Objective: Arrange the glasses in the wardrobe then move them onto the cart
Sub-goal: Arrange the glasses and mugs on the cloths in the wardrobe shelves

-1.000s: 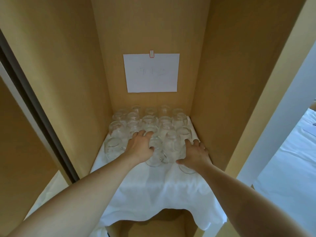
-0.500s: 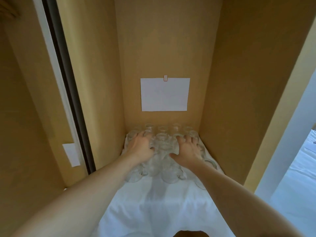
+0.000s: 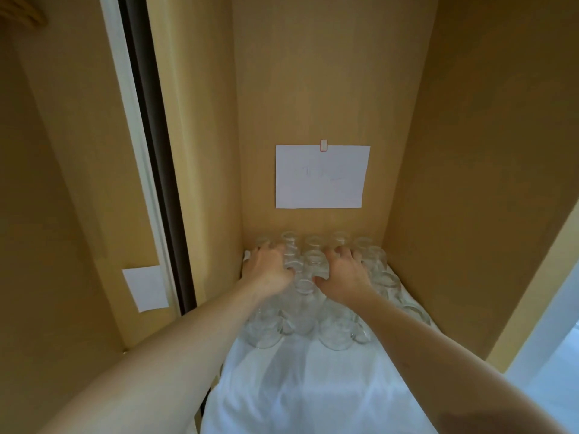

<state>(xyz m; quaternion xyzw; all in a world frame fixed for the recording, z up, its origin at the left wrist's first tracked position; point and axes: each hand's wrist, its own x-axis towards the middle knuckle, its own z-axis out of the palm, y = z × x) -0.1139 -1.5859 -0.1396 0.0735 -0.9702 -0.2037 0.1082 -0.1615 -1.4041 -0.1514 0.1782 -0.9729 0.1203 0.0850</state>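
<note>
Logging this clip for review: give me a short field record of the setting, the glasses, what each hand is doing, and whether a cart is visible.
setting: wooden wardrobe compartment
surface: white cloth
glasses: clear glasses clustered at the back
left hand: left hand rests on the glasses, fingers spread
right hand: right hand rests on the glasses, fingers spread
back wall: paper sheet, writing illegible
cart: not in view

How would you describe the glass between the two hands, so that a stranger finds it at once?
Look below the white paper on the wardrobe's back wall. There, clear glasses stand on a white cloth. It is the glass between the left hand and right hand.
</note>
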